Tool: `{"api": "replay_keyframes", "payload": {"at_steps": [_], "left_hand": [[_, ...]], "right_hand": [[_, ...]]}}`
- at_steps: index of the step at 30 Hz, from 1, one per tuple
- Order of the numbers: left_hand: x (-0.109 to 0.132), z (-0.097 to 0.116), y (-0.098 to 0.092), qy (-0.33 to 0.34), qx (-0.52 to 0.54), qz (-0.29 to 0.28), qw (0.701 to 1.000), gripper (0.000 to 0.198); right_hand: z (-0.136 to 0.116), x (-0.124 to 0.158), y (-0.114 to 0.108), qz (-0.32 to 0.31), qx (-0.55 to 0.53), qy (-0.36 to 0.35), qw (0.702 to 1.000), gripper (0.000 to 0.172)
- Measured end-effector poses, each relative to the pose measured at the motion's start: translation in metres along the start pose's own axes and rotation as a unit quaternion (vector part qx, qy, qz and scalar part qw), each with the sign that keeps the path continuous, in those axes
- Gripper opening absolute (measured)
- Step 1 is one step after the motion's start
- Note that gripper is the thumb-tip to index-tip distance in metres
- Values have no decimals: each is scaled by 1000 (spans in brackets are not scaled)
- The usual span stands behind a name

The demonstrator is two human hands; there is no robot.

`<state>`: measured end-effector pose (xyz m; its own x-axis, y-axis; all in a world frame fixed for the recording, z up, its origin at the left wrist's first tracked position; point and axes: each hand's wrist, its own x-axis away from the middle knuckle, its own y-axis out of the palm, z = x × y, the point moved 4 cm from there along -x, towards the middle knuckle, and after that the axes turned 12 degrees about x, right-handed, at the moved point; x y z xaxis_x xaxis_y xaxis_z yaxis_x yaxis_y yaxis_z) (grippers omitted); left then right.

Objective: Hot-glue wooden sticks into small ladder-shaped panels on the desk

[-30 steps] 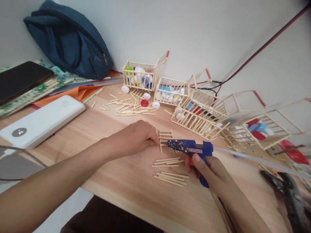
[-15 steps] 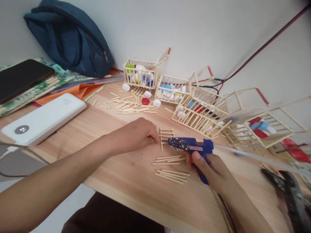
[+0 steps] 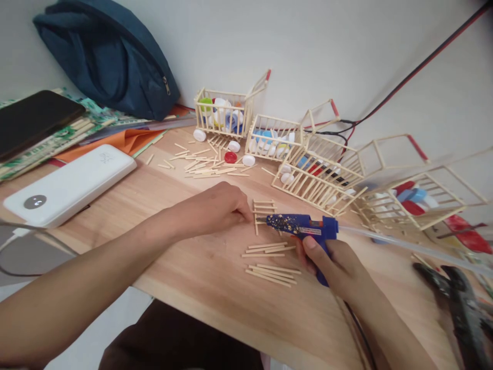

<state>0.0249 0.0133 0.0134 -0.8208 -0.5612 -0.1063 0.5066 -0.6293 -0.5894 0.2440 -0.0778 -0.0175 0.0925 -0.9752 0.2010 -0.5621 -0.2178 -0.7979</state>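
My right hand is wrapped round the handle of a blue glue gun, its barrel pointing left and speckled with flecks. A long clear glue stick sticks out of its back. The nozzle is at the left rail of a small ladder-like wooden stick frame lying on the table; the barrel hides the lower right part of that frame. My left hand is closed, fingertips pinched at the frame's left rail. Below the gun lie two groups of loose wooden sticks.
Stick-built miniature shopping carts holding bottle caps line the wall. Cut sticks and a red cap lie before them. A white power bank, phone and blue bag are left; black pliers are right.
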Motion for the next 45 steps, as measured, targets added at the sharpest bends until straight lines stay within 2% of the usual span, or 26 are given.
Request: {"api": "replay_keyframes", "payload": {"at_steps": [29, 45], "left_hand": [[-2, 2, -2, -6, -1, -1, 1000, 24], [-1, 2, -2, -1, -4, -1, 1000, 23]], "right_hand": [[-7, 1, -4, 7, 5, 0, 1000, 58], [0, 1, 0, 0, 6, 1, 1000, 57]]}}
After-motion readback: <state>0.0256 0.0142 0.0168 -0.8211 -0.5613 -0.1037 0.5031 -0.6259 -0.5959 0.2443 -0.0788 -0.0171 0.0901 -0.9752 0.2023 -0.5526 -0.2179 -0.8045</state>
